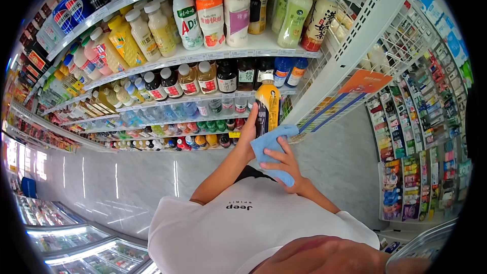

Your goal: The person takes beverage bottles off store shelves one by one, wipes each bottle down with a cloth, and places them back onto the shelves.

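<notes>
My left hand (248, 131) is closed around the side of a drink bottle (269, 102) with a yellow and black label and a white cap. The bottle stands upright in front of the shelves, its lower part partly hidden. A light blue cloth (265, 144) is in my right hand (285, 164), whose fingers press it from the front. The cloth lies against the bottle's lower end and drapes down over my palm.
Ahead rise shelves (203, 53) packed with bottled drinks, with price tags along their edges. A white perforated post and wire grid (350, 45) stand to the right. Further right are racks of packaged goods (406, 172). Glass-topped freezers (76, 243) sit at lower left.
</notes>
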Demonstrator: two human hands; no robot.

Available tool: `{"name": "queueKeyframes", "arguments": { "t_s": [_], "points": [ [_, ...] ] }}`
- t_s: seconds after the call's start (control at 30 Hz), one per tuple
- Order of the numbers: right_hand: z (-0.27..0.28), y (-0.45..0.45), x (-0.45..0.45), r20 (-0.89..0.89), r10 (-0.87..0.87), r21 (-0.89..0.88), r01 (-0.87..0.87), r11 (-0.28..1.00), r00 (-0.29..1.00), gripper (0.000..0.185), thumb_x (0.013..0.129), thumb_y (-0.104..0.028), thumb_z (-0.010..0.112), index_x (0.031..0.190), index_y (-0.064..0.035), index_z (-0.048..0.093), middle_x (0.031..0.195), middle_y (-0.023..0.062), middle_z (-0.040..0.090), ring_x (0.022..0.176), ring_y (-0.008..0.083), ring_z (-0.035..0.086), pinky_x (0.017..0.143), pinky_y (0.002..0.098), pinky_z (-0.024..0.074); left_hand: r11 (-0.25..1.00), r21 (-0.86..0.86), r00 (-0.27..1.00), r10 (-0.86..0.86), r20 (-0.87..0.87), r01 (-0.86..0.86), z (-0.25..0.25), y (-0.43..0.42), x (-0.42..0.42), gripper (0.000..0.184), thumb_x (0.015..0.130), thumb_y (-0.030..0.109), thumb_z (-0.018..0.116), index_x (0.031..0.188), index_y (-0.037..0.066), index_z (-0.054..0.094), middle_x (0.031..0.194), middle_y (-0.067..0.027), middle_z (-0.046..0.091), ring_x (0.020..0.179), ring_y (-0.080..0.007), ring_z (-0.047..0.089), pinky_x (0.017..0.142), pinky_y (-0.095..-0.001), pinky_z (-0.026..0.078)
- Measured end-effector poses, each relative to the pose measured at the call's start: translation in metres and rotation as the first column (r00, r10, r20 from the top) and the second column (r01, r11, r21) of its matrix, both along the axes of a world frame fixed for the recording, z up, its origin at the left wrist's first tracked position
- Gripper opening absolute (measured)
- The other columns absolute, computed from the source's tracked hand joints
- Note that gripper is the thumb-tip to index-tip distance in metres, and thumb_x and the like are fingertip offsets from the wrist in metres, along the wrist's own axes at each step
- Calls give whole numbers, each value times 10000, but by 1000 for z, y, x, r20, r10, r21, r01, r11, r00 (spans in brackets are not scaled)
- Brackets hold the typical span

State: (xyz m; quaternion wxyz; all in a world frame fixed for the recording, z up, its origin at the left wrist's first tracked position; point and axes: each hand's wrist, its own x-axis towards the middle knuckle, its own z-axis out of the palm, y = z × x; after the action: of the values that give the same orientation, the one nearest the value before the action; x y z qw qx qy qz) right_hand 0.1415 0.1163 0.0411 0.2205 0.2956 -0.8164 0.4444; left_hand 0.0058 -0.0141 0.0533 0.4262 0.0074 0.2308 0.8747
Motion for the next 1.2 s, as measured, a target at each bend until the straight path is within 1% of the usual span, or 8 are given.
{"name": "queueKeyframes", "arguments": {
  "t_s": [0.17,0.27,0.4,0.57,0.77,0.87,1.0,1.2],
  "points": [
    [19,-3,-17,70,-253,-147,261,954,965,367,1002,-244,515,1265,-56,690,1550,158,450,1534,388,219,1223,540,154,991,-136,994,-13,-105,-2,-29,8,17,612,1032,594,454,1449,146,447,1336,-70,588,1181,-186,608,962,-345,540],
    [42,9,-41,117,-375,-238,393,888,919,365,1018,-221,490,1258,-25,684,1550,152,454,1538,371,220,1225,497,171,989,-144,986,-58,-157,35,-32,12,35,530,1042,518,505,1423,157,432,1272,-43,591,1126,-134,616,940,-314,544],
    [54,27,-58,183,-286,-327,333,884,940,332,1011,-160,493,1230,-9,692,1519,125,499,1536,336,243,1222,476,192,949,-201,969,-245,12,242,-31,10,45,614,1011,625,454,1322,104,548,1105,-96,670,977,-238,682,863,-400,596],
    [56,34,-50,41,-299,-52,301,952,953,283,948,-75,552,1175,-24,712,1428,89,585,1502,345,313,1208,497,242,942,-125,944,-323,-72,313,-35,5,46,705,982,699,426,1251,59,555,992,-143,690,823,-263,721,732,-377,615],
    [44,44,-45,71,-288,-52,292,955,955,321,1023,-199,481,1175,-28,706,1379,112,623,1489,378,332,1195,516,246,943,-213,955,-280,-95,255,-13,1,48,653,1027,641,389,1244,51,567,977,-138,700,811,-252,727,721,-357,612],
    [46,43,-41,22,-307,-125,308,943,951,276,936,-61,550,1155,-44,717,1368,99,630,1486,355,342,1205,496,247,916,-322,951,-288,-109,240,-30,-1,50,655,1028,636,394,1264,48,560,996,-131,701,829,-238,725,720,-350,612],
    [51,38,-35,-38,-307,-66,304,950,951,277,922,-117,564,1143,-85,728,1356,80,640,1467,374,368,1203,539,232,962,-229,956,-200,-215,149,-55,2,48,642,1029,624,407,1312,62,529,1128,-116,693,902,-215,721,720,-339,611],
    [35,30,-27,-46,-128,259,136,956,991,285,857,-229,600,1098,-147,730,1292,4,670,1385,307,480,1192,618,195,982,-183,996,-29,84,44,-28,7,52,585,1068,539,356,1420,89,482,1254,-145,652,1118,-257,673,948,-415,574]
  ]
}}
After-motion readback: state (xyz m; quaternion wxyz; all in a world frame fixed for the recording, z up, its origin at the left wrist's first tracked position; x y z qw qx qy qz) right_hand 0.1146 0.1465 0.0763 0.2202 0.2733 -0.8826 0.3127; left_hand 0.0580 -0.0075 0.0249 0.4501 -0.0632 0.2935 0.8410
